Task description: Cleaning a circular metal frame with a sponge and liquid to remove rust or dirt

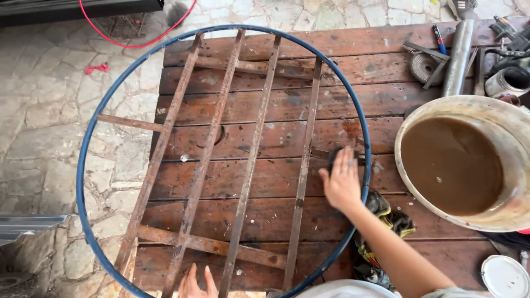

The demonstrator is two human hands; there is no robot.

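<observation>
Right hand: the right hand lies palm down with fingers stretched together, pressing a small dark pad against a rusty bar just inside the right rim of the frame; only the pad's edge shows past the fingertips.
Left hand: the left hand shows only its fingers at the bottom edge, spread flat at the lower part of the frame between two bars; whether it grips anything I cannot tell.
Frame: a round blue metal hoop with rusty flat iron bars welded across it lies flat, its right part on the tabletop, its left part hanging out over the stone paved floor.
Tabletop: a worn reddish-brown wooden plank tabletop, stained and scratched.
Basin: a wide, dirty white round basin of murky brown liquid stands on the tabletop to the right of the hoop, near the right forearm.
Gloves: crumpled dark and yellow work gloves lie under the right forearm, just outside the hoop.
Far corner: a grey metal pipe and a round grinding disc lie at the tabletop's upper right.
Floor: a red cable loops across the stones.
</observation>
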